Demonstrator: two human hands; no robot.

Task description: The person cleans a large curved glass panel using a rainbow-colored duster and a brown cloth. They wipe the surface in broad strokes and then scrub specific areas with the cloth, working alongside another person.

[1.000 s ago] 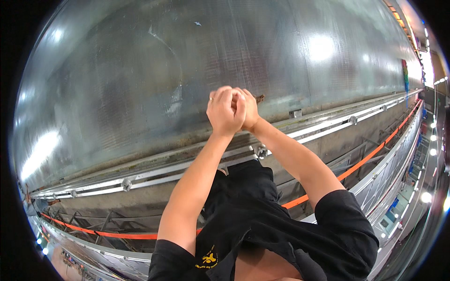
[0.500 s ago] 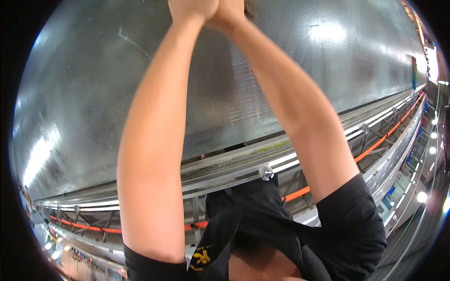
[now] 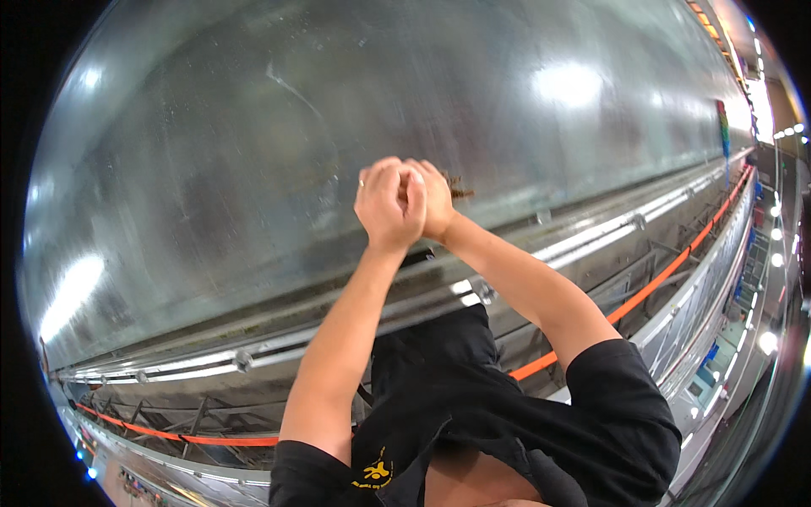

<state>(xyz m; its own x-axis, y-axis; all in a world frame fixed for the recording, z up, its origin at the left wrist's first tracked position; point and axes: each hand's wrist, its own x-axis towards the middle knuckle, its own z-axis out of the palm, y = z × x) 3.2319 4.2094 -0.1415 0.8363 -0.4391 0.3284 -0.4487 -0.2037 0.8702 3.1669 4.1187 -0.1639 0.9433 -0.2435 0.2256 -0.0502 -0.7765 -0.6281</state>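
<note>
The brown tuft (image 3: 457, 188) poked out beside your right hand (image 3: 432, 198), whose fingers curled shut against your fisted left hand (image 3: 387, 203), above the steel table (image 3: 211, 169).

Bright overhead lamps throw white glare patches across a shiny metal surface (image 3: 253, 211); fisheye bending curves the rails at the dark rim; focus stays sharp.

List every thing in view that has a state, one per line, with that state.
left hand: closed in a fist, pressed against the right hand.
right hand: closed, clasped with the left; whether it holds anything cannot be told.
dark frayed bit: sticks out beside the right hand.
metal surface: shiny, streaked.
orange strap: stretched taut.
</note>
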